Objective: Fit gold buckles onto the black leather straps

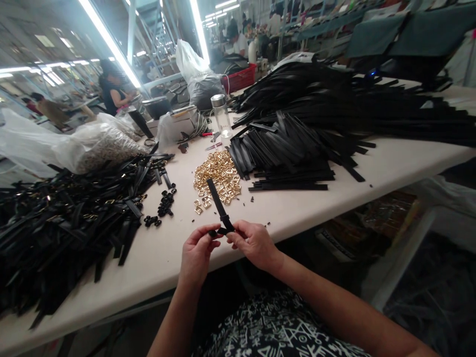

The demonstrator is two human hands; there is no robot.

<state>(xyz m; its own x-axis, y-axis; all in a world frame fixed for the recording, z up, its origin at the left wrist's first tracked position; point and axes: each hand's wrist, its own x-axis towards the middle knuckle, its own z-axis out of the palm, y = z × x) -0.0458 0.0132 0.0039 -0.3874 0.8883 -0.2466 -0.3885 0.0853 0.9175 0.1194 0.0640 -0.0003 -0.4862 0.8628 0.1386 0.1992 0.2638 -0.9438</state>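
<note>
Both my hands meet over the table's front edge around one black strap (216, 198), which points up and away with a small black loop around its lower part. My left hand (198, 250) pinches the strap's short dark end between thumb and fingers. On the other side, my right hand (256, 243) grips the strap just below the loop. Just beyond the strap lies a pile of gold-coloured buckles (219, 173). Small black loops (166, 202) are heaped left of the buckles.
Finished-looking black straps with buckles (74, 213) cover the table's left side. Plain black strips (275, 144) are stacked at the right. A glass bottle (222, 116), scissors and plastic bags stand behind. A person (111, 89) is at the back left.
</note>
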